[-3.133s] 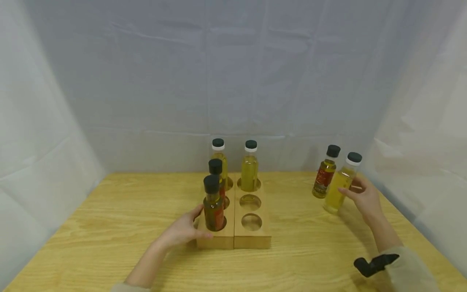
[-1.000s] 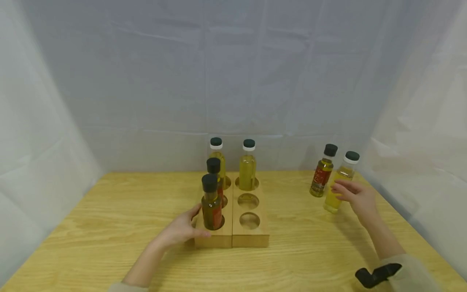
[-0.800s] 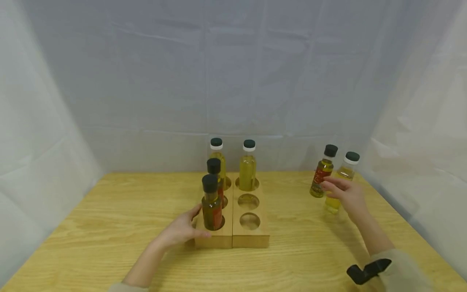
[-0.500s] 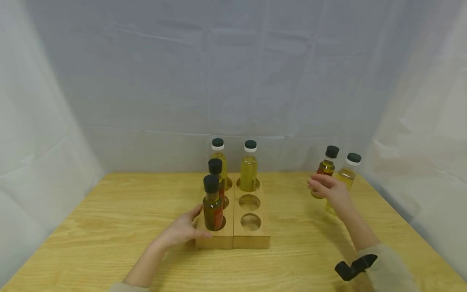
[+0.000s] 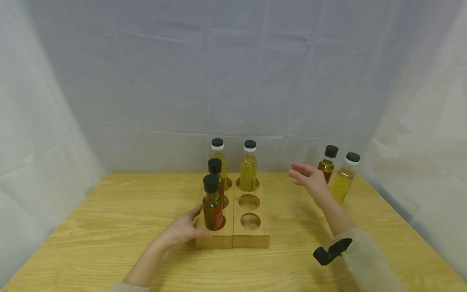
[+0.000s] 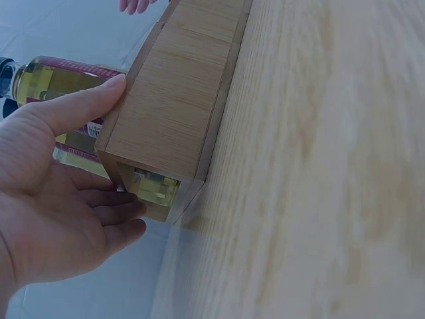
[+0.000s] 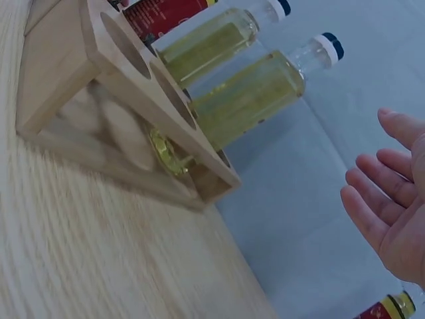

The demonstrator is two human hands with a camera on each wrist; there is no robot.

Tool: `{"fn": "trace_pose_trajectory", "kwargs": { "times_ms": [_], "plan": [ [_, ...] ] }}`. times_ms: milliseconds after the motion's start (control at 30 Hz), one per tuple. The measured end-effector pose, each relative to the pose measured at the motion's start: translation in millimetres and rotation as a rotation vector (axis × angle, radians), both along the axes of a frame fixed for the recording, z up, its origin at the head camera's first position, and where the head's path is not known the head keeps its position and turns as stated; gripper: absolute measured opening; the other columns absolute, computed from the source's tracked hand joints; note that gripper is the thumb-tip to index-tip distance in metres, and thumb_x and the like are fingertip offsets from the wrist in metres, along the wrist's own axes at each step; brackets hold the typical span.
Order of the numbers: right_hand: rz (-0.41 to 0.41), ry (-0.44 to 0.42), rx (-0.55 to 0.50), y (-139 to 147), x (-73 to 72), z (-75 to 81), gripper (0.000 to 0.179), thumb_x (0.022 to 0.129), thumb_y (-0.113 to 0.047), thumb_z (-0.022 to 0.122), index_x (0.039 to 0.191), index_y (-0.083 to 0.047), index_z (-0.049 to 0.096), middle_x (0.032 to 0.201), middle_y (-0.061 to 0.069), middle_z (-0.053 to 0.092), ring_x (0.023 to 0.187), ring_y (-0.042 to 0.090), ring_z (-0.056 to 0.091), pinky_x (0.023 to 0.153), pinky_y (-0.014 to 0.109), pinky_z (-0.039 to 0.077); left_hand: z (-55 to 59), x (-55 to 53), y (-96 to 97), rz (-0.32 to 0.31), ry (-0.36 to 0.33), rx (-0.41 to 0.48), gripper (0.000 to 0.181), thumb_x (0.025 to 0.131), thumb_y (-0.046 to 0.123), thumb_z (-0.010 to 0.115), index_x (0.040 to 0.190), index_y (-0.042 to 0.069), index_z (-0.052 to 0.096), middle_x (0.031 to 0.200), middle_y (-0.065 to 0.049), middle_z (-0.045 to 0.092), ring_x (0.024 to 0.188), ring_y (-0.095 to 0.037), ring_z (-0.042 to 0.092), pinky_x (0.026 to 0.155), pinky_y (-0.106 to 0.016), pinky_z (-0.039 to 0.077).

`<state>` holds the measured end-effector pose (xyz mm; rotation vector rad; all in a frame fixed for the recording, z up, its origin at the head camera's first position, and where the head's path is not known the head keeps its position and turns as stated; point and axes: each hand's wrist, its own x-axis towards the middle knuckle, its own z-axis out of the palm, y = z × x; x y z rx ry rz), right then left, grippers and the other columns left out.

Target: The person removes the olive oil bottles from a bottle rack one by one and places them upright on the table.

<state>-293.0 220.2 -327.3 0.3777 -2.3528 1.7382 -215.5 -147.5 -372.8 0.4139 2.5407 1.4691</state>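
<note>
Two wooden bottle racks [image 5: 251, 241] stand side by side on the table. My left hand [image 5: 184, 229] holds the front left corner of the left rack, thumb on its front face and fingers at its side. In that rack stand two oil bottles with red labels and black caps, the front one [image 5: 213, 213] nearest me, and a pale oil bottle [image 5: 217, 157] behind. The right rack carries one pale oil bottle [image 5: 249, 172] in its back hole, with two round holes before it. My right hand [image 5: 311, 182] is in the air right of the racks, fingers loosely extended, holding nothing.
On the right of the table [image 5: 284, 259] stand a red-label oil bottle [image 5: 326, 167], partly hidden by my right hand, and a pale oil bottle [image 5: 343, 184]. A light cloth [image 5: 233, 81] hangs behind and along both sides.
My right hand has let go of the pale oil bottle on the right and moved left past the red-label bottle towards the racks. My left hand has stayed on the rack.
</note>
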Motion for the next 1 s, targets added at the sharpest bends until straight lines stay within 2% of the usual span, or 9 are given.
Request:
{"fn": "trace_pose_trajectory", "kwargs": {
  "times_ms": [100, 233, 400, 567, 1000],
  "plan": [
    [0.016, -0.020, 0.002, -9, -5.1, 3.4, 0.056, 0.089, -0.029, 0.063, 0.132, 0.003, 0.048, 0.127, 0.023, 0.052, 0.104, 0.019, 0.058, 0.088, 0.038, 0.049, 0.3, -0.1, -0.1, 0.003, -0.006, 0.005, 0.102, 0.070, 0.024, 0.081, 0.143, -0.009, 0.018, 0.146, -0.030, 0.020, 0.132, -0.047, 0.019, 0.104, -0.061, 0.018],
    [0.039, -0.032, -0.005, -23, -11.0, 7.2, 0.055, 0.089, -0.026, 0.064, 0.133, 0.002, 0.046, 0.127, 0.022, 0.052, 0.113, 0.033, 0.053, 0.090, 0.042, 0.048, 0.5, -0.5, -0.7, 0.002, -0.014, 0.010, 0.102, 0.070, 0.024, 0.080, 0.144, -0.009, 0.017, 0.147, -0.030, 0.019, 0.133, -0.047, 0.018, 0.104, -0.061, 0.017],
    [0.069, -0.022, -0.010, -37, -18.9, 7.7, 0.053, 0.089, -0.020, 0.064, 0.132, 0.003, 0.047, 0.124, 0.024, 0.054, 0.112, 0.033, 0.054, 0.087, 0.037, 0.050, -0.2, -0.9, -1.6, -0.001, -0.021, 0.010, 0.102, 0.070, 0.024, 0.080, 0.144, -0.008, 0.018, 0.146, -0.029, 0.020, 0.133, -0.047, 0.018, 0.104, -0.061, 0.018],
    [0.106, -0.033, -0.006, -50, -24.3, 9.2, 0.055, 0.088, -0.019, 0.065, 0.134, 0.003, 0.045, 0.127, 0.023, 0.052, 0.114, 0.033, 0.052, 0.091, 0.042, 0.047, -0.2, 0.1, -2.5, -0.004, -0.022, 0.009, 0.101, 0.071, 0.025, 0.080, 0.144, -0.007, 0.018, 0.146, -0.029, 0.020, 0.133, -0.047, 0.018, 0.104, -0.061, 0.018],
    [0.122, -0.059, 0.039, -76, -37.8, 7.8, 0.060, 0.086, -0.016, 0.066, 0.137, 0.002, 0.040, 0.135, 0.022, 0.045, 0.119, 0.034, 0.047, 0.098, 0.046, 0.039, -2.0, -1.0, -2.3, -0.004, -0.008, 0.013, 0.101, 0.070, 0.025, 0.080, 0.145, -0.006, 0.019, 0.147, -0.029, 0.020, 0.132, -0.048, 0.019, 0.104, -0.061, 0.018]
  ]
}}
